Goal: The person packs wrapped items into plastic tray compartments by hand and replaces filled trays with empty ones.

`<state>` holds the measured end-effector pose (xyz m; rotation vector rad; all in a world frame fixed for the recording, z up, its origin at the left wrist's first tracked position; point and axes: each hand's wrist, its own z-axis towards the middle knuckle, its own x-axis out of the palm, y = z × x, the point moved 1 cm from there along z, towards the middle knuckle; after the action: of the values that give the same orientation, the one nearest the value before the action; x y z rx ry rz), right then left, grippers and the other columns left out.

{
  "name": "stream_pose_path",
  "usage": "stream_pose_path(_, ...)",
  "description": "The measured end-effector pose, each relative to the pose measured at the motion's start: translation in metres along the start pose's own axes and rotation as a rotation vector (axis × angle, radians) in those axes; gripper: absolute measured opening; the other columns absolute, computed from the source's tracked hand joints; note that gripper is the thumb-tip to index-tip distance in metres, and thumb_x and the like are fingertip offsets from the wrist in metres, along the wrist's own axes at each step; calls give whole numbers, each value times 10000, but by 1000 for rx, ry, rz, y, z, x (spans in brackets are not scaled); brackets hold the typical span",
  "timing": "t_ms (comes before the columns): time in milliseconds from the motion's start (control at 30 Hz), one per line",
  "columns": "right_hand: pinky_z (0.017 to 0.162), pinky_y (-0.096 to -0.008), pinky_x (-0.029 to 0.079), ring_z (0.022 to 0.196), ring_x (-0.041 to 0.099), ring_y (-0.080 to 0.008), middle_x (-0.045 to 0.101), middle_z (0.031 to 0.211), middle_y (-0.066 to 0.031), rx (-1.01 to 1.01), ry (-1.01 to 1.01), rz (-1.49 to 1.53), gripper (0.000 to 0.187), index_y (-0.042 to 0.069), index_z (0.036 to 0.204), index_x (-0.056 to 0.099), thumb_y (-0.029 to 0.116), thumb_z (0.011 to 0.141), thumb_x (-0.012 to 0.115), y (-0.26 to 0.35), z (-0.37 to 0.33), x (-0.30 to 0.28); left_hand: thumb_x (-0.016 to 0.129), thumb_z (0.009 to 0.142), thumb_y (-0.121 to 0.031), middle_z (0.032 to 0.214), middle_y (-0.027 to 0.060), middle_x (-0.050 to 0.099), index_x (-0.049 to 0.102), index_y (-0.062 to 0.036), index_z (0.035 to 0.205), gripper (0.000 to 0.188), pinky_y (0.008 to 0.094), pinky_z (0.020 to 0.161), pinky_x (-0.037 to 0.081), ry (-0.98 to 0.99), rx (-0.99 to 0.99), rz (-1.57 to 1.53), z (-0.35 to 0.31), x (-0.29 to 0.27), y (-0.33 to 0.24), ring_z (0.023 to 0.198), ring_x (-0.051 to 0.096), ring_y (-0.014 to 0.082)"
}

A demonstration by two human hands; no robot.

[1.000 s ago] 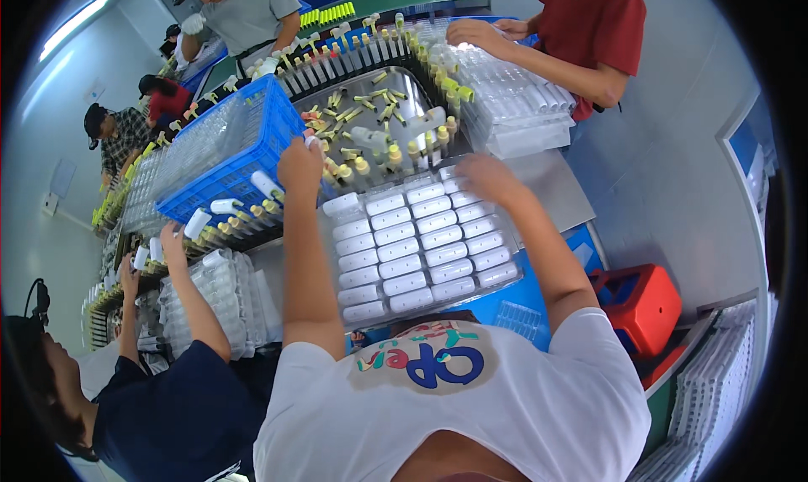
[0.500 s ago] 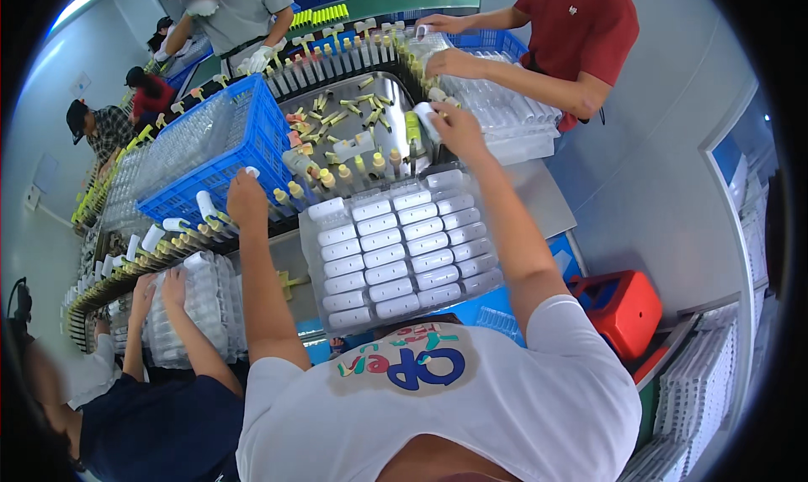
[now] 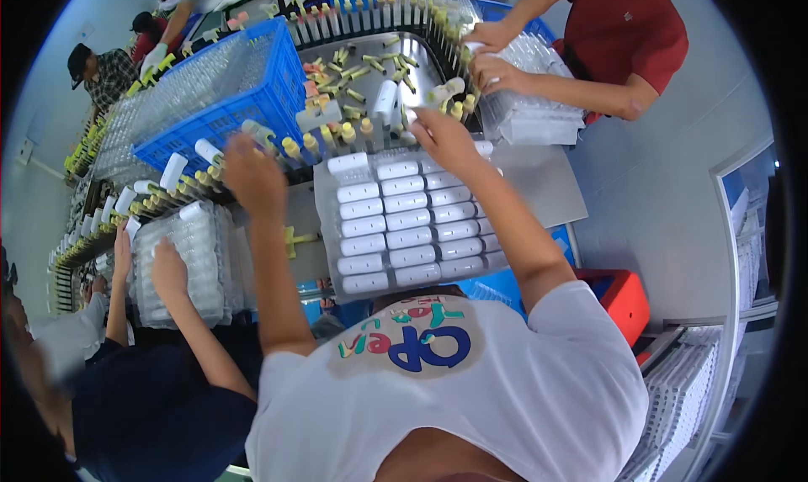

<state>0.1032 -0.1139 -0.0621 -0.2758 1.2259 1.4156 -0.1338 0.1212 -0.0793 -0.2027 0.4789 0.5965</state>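
My left hand (image 3: 254, 177) is raised over the line of upright yellow-tipped pieces, beside the blue crate. Motion smears its fingers, and whether they hold anything cannot be made out. A pale clip-like piece (image 3: 257, 131) shows just past its fingertips. My right hand (image 3: 444, 141) reaches over the far edge of the clear plastic tray (image 3: 326, 221), its fingers closed on a white cylinder (image 3: 410, 119) at the line. Another white cylinder (image 3: 385, 102) leans just left of it. Rows of white cylinders (image 3: 410, 219) fill much of the clear tray in front of me.
A blue crate (image 3: 252, 112) of clear trays stands left of a metal pan (image 3: 412, 53) with scattered yellow-black pieces. A co-worker in red (image 3: 619, 45) works at the far right. Another person's hands (image 3: 168, 267) are at trays on my left. A red box (image 3: 619, 309) sits at right.
My left hand has moved slightly right and up. My right hand has come down and a little left with the white cylinder. The view has shifted; the co-worker in grey has mostly left it.
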Motion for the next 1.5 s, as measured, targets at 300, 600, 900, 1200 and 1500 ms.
stream_pose_path(300, 781, -400, 531, 923, 623, -296, 657, 964, -68, -148, 299, -381, 170, 133, 945, 700, 195, 802, 632, -35, -42, -2, 676, 804, -148, 1035, 56, 590, 661, -77, 1037, 244, 411, 851, 471, 664, 242, -383, -21, 26, -83, 1034, 554, 272)
stream_pose_path(600, 837, -394, 505, 982, 612, -334, 653, 1028, -112, -41, 111, 59, 279, 94, 1084, 641, 170, 816, 657, -38, -58, -40, 680, 821, -147, 987, 116, 608, 645, -57, 1061, 258, 416, 821, 483, 716, 255, -436, -11, 33, -84, 954, 577, 329)
stream_pose_path(900, 742, -270, 494, 832, 591, -111, 656, 914, -59, 371, -387, 549, 289, 19, 1182, 594, 144, 923, 616, -81, -89, -87, 569, 923, -161, 1064, 238, 637, 532, -43, 1190, 294, 459, 790, 495, 655, -40, -796, 13, -30, -141, 968, 608, 433)
stream_pose_path(1200, 713, -412, 505, 801, 648, -340, 676, 907, -179, 149, -338, -44, 291, 118, 1163, 636, 216, 889, 622, -81, 34, -111, 568, 940, -205, 1053, 225, 646, 545, -55, 1214, 313, 421, 793, 502, 841, -49, -986, -29, -76, -162, 927, 635, 407)
stream_pose_path(1500, 758, -435, 487, 882, 556, -322, 578, 892, -106, -38, -323, -219, 312, 170, 1210, 607, 169, 900, 576, -33, 24, -3, 587, 923, -172, 996, 235, 645, 555, -27, 1196, 311, 389, 760, 509, 746, -184, -962, -57, -76, -131, 878, 657, 361)
